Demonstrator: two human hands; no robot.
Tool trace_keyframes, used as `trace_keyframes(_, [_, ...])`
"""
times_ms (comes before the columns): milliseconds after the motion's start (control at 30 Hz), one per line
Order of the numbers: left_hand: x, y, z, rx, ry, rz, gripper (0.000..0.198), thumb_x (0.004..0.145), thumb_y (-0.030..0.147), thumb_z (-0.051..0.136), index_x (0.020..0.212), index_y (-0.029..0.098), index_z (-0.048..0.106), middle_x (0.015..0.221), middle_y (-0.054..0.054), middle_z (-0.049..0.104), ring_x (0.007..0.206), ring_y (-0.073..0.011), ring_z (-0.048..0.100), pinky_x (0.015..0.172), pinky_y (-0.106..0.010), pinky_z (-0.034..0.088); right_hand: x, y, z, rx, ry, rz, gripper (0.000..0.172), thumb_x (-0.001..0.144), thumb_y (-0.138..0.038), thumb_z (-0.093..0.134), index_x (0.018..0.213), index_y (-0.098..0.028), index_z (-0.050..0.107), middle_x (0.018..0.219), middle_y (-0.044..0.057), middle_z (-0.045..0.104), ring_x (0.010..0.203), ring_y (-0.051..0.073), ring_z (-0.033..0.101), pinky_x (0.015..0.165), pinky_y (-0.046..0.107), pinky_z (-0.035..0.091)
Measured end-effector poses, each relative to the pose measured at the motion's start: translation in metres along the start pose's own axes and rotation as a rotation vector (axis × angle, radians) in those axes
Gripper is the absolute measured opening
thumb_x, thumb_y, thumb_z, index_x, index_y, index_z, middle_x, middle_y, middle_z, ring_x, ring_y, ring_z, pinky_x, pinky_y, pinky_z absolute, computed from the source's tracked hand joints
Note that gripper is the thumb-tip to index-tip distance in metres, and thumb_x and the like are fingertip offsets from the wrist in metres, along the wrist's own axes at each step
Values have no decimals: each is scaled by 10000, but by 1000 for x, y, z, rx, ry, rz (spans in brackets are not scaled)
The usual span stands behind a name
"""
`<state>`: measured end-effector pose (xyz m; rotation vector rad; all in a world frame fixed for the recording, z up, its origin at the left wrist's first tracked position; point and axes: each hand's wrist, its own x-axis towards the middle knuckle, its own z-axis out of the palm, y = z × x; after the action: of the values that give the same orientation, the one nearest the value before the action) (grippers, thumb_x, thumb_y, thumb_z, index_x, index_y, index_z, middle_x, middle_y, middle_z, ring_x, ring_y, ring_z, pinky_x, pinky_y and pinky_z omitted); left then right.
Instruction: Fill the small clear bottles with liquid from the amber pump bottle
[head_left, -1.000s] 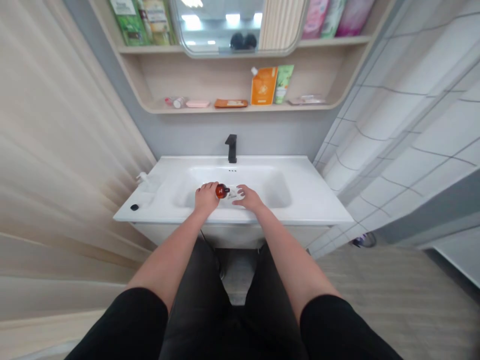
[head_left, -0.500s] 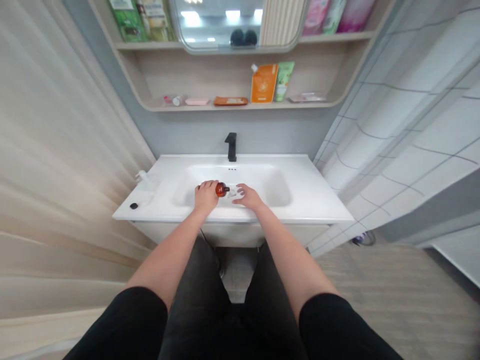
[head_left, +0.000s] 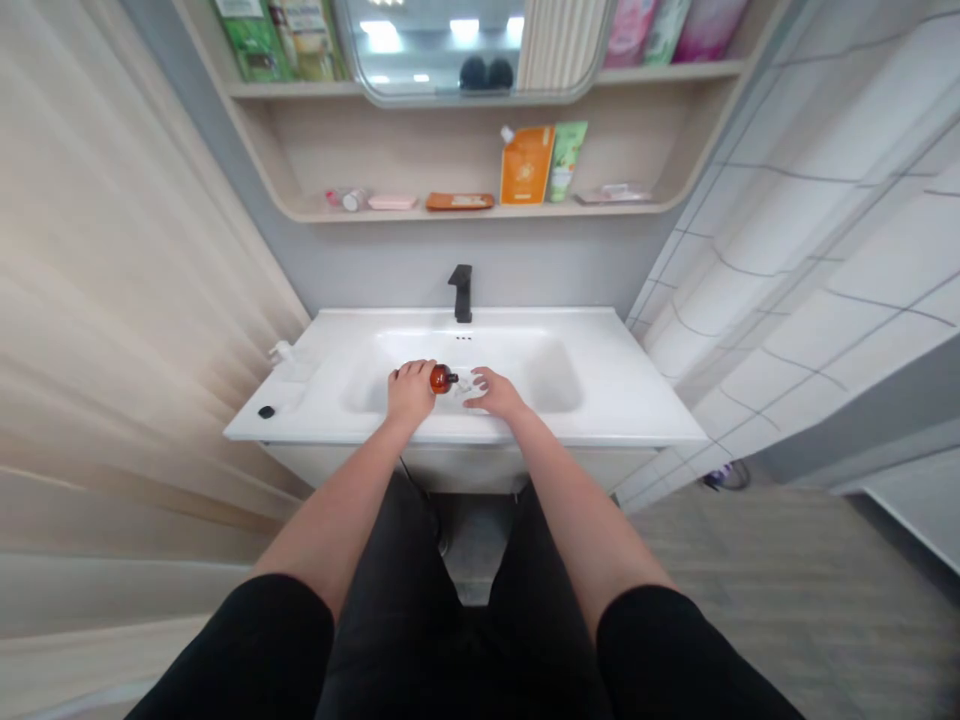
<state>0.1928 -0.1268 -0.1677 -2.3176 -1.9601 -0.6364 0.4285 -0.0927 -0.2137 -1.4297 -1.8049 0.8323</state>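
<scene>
A white washbasin (head_left: 540,368) stood below a shelf unit (head_left: 315,150), with an amber bottle (head_left: 440,379) tipped over the bowl between 2 hands.
On the shelf unit, the orange pouch (head_left: 527,168), green tube (head_left: 568,162) and green pack (head_left: 251,45) bore printed labels, all too blurred to read; no brand could be made out. The left hand (head_left: 411,390) was wrapped around the bottle's body, fingers closed over it, the dark neck pointing toward the right hand (head_left: 496,392). That hand's thumb and fingers curved apart, moderately wide, near the neck; whether they held the clear, blurred patch (head_left: 463,387) between could not be told. Behind stood a black faucet (head_left: 463,293).
</scene>
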Motion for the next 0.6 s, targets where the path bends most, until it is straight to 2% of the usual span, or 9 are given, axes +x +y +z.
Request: trace_keyframes(600, [0, 1, -1, 16, -2, -1, 563, 1009, 199, 552, 1560, 290, 620, 1587, -139, 666, 1487, -351, 540, 1249, -530, 363, -1, -4, -2, -12, -6, 9, 798, 623, -286, 1058, 1335, -285, 697, 1110, 17, 799, 942, 220, 748, 932, 369, 608])
